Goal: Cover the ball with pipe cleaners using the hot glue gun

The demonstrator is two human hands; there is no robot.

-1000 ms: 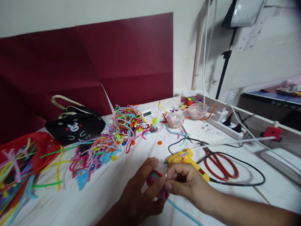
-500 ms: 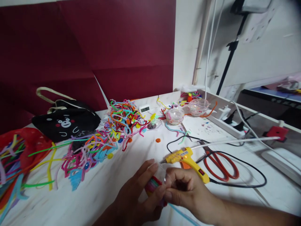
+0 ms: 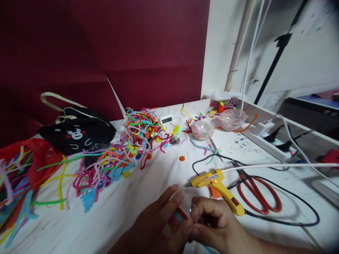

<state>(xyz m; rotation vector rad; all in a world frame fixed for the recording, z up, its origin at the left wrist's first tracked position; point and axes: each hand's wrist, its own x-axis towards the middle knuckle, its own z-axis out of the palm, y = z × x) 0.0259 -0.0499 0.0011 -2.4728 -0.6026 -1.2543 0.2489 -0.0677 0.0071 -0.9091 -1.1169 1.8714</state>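
In the head view my left hand (image 3: 161,220) is closed around a small clear plastic shell (image 3: 187,201) lined with bands of red, green and pink pipe cleaner (image 3: 180,216). My right hand (image 3: 215,220) pinches the shell's right edge between thumb and fingers. Its underside is hidden behind both hands. Just beyond them lies a yellow hot glue gun (image 3: 212,180) on its side, the nozzle pointing at the shell. Part of a light blue strip shows below my right hand.
Red-handled scissors (image 3: 261,194) lie right of the glue gun, ringed by a black cord. Heaped pipe cleaners (image 3: 143,130) fill the left and back, near a black bag (image 3: 76,132) and red plastic bag (image 3: 45,162). Clear bowls (image 3: 203,129) and a power strip (image 3: 277,144) stand back right.
The whole view has shifted slightly, so the table items sit a little differently in frame. Both hands keep their grip on the shell, a bit lower and further right in the picture.
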